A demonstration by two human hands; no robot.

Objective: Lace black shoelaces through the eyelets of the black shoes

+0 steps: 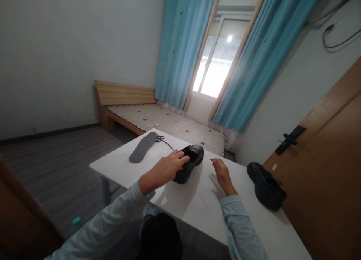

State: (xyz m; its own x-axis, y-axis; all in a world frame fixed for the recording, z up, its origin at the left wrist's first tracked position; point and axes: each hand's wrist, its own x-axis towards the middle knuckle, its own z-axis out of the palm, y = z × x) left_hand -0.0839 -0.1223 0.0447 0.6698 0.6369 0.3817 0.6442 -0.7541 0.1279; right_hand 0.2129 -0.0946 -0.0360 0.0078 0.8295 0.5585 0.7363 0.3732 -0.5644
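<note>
Fingers [184, 159] of the left hand [165, 168] are bent over the opening of a black shoe [184, 173], at its left rim; whether the rim is clamped between fingers and thumb cannot be told, because the inner side is hidden. The right hand [222, 174] is held to the right of this shoe, apart from it; its fingers lie close together, slightly curved, and nothing is gripped by them. The shoe could be turned or slid if it is pushed strongly, since support is given by one hand only.

The shoe is placed near the middle of a white table [176, 200]. To its left, close to the far left edge, a grey insole [142, 148] is laid flat; it could be swept off by a wide movement of the left forearm. Beside it a black lace [160, 138] is bunched, with one strand running toward the shoe; by a careless pull it could be tangled.

At the right edge a laced black shoe [266, 186] is seen, which could be knocked down by the right elbow. Farther away, a bed [126, 94] is placed at the far side, and a wooden door [324, 139] is seen on the right.
</note>
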